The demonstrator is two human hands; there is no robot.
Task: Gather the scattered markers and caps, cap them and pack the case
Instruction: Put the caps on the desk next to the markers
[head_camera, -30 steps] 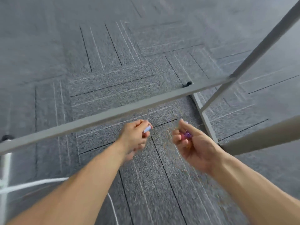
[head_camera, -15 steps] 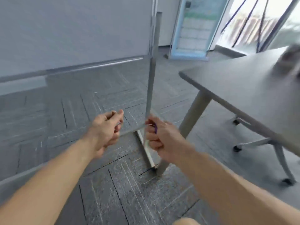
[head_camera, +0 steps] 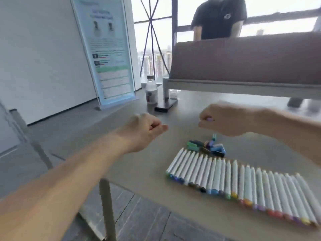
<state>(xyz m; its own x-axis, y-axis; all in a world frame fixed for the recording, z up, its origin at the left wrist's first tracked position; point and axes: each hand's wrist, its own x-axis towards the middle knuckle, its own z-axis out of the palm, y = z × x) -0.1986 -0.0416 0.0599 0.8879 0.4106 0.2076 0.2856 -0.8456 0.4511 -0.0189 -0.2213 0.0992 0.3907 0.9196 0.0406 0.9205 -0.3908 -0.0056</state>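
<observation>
I am holding both hands above the table [head_camera: 173,171], just behind the heap of loose caps [head_camera: 206,147], which I am using as my landmark. My left hand [head_camera: 144,131] is curled into a loose fist to the left of the heap; I cannot tell whether anything is inside it. My right hand [head_camera: 224,119] is hovering just behind and above the heap, fingers pinched on a small purple piece [head_camera: 209,119], probably a cap.

The row of white markers [head_camera: 239,185] is lying side by side just in front of the heap, stretching away to the right, coloured ends toward me. The case is not showing anywhere.

The risks I am weighing: the picture is blurring, so I could drop the purple piece wide of the heap and it could roll off the near edge, which is running close in front of the markers. A careless sweep could also nudge the row into rolling.

Well behind the heap, a bottle [head_camera: 151,91] and a dark phone [head_camera: 165,104] are standing, with a sign stand [head_camera: 107,54] further left. Nothing is blocking my reach. Another person [head_camera: 218,18] is standing beyond the bench [head_camera: 243,61].
</observation>
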